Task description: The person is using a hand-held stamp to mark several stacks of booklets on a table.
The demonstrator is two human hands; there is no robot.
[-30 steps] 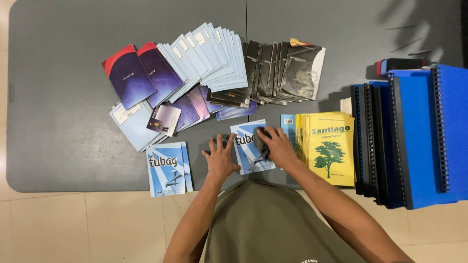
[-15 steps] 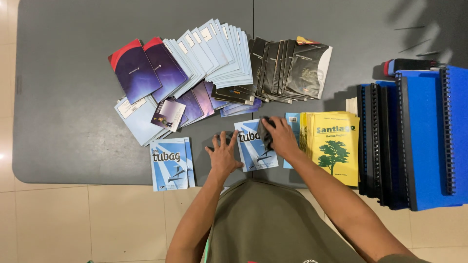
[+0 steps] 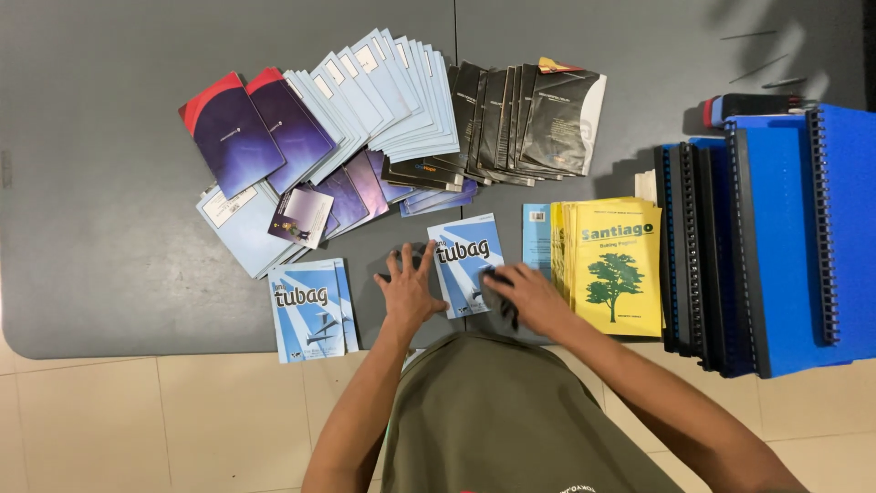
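The blue booklet (image 3: 467, 260) lies flat on the grey table (image 3: 100, 228) near its near edge, between a matching pair of booklets (image 3: 308, 310) on the left and the yellow stack (image 3: 619, 265) on the right. The left hand (image 3: 408, 292) rests spread wide and flat at its left edge; the right hand (image 3: 529, 299) presses its near right corner, fingers flat, gripping nothing. It looks thin, light and floppy (probably slick-covered), so it is best slid, or pinched at an edge.

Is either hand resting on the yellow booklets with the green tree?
No: the right hand lies on the light blue booklet, just left of the yellow booklets.
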